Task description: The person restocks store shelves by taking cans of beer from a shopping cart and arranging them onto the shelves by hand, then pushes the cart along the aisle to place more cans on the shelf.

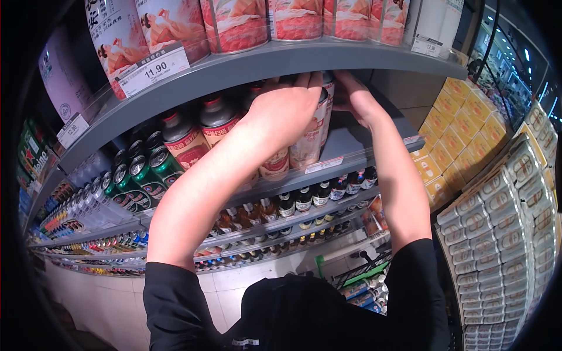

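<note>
My left hand reaches under the upper shelf, over the tops of a row of tall cans. Its fingers stretch away from me, with the tips partly hidden by the shelf edge. Beneath and beside it stands a tall pale can with pink and red print. To the right, my right hand reaches into the same shelf gap, thumb and fingers apart, close to the right side of the cans. Whether it touches one is hidden. Left of my left forearm stand red and cream bottle-shaped cans with dark tops.
The upper shelf edge hangs over my hands, bearing pink-red cans and an 11.90 price tag. Green cans and lower bottle rows are below. Yellow cartons and wrapped can packs stack up right.
</note>
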Available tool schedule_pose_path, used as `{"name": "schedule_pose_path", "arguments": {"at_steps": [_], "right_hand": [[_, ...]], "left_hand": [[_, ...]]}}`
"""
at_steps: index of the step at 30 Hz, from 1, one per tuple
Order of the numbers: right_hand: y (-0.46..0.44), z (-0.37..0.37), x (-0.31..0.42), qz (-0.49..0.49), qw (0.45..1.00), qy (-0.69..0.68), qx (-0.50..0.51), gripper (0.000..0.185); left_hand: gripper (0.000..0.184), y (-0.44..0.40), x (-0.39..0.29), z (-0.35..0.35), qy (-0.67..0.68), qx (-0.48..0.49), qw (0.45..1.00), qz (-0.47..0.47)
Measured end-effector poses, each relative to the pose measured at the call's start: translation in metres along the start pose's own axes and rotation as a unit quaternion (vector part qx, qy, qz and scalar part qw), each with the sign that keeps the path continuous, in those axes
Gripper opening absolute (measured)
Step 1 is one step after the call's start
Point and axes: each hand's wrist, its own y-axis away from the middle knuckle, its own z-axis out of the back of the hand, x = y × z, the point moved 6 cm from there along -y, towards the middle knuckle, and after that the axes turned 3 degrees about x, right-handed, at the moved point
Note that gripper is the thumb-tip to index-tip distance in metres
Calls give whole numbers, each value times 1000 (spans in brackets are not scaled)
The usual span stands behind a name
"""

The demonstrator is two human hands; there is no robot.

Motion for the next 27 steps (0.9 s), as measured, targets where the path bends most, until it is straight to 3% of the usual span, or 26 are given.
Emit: {"name": "schedule_pose_path", "arguments": {"at_steps": [6, 24, 27], "right_hand": [[-11, -18, 14, -6, 998, 56, 26, 63], [-19, -51, 19, -12, 993, -105, 47, 38], [-35, -45, 4, -34, 994, -67, 82, 38]], "left_hand": [[91, 0, -2, 2, 9, 26, 1000, 7], [87, -1, -2, -2, -21, 8, 1000, -6], [87, 0, -1, -1, 4, 32, 999, 10]]}}
